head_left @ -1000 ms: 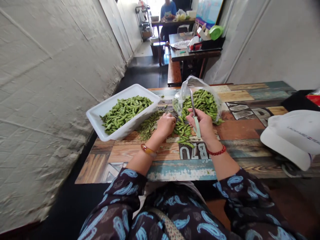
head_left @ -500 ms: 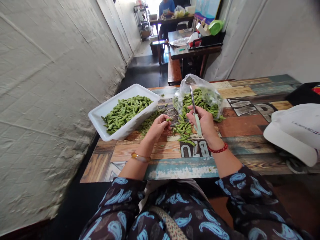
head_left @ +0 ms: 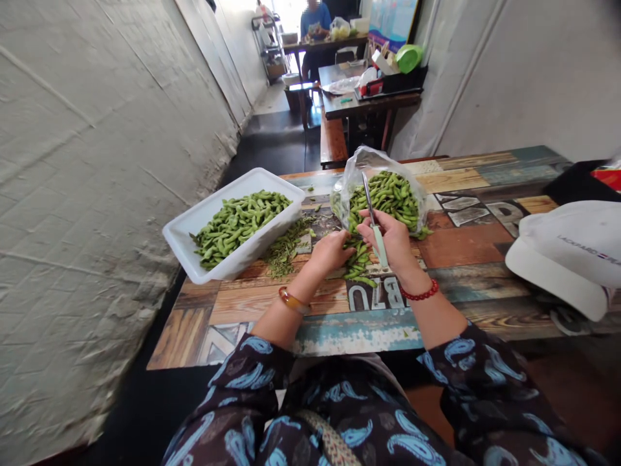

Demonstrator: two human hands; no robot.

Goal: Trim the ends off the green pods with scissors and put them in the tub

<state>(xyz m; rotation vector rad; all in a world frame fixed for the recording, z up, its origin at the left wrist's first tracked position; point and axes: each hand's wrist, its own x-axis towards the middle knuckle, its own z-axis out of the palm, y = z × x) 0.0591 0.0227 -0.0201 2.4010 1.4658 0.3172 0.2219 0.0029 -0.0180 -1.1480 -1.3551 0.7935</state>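
My right hand (head_left: pixel 394 243) is closed around scissors (head_left: pixel 378 236) with a pale green handle, their metal blades pointing up and away over the pods. Fingers curled, my left hand (head_left: pixel 332 252) reaches the loose green soybean pods (head_left: pixel 359 275) just left of the scissors. Its fingertips are partly hidden among them, so what they pinch does not show. Behind both hands lies a clear plastic bag (head_left: pixel 356 162), its mouth toward me, with more soybean pods (head_left: pixel 395 197) inside. At the left, a white plastic tub (head_left: pixel 182 249) holds a heap of pods (head_left: pixel 242 223).
Trimmed stem bits (head_left: pixel 286 249) lie between the tub and my left hand on the patterned table (head_left: pixel 262 291). A white cap (head_left: pixel 567 246) is at the right. A person (head_left: pixel 315 22) sits at a far table beyond a second table (head_left: pixel 334 103).
My left hand has moved right, from beside the cuttings, where it held a pod, into the loose pods. My right hand keeps the scissors in much the same place. The view has shifted slightly.
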